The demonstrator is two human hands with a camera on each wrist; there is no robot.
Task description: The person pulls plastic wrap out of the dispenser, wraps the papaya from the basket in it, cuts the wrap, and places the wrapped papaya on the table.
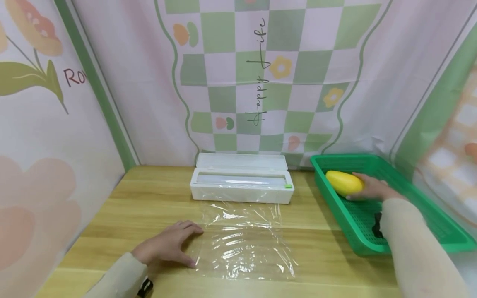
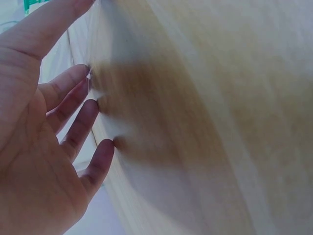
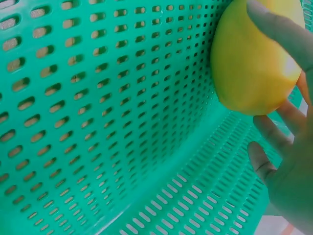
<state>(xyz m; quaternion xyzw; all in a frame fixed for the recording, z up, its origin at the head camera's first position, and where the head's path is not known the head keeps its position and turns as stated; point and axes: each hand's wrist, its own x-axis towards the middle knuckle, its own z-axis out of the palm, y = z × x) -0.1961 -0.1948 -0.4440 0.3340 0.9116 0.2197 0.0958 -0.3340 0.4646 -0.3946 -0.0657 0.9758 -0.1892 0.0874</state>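
Yellow fruit (image 1: 340, 182) | smooth oval | glossy | right fingers (image 3: 271, 133) around 1 end

In the head view, the right hand (image 1: 374, 188) covers one end of the yellow fruit (image 1: 342, 183). The right sleeve (image 1: 413, 240) blocks part of the green basket (image 1: 336, 209) and of a black thing (image 1: 377, 225), too covered to name. In the right wrist view, the top edge crops the fruit and the right edge the hand. The left wrist view cuts off the left hand (image 2: 44, 147) at its thumb; a green scrap (image 2: 28, 6) in the corner is too small to tell.
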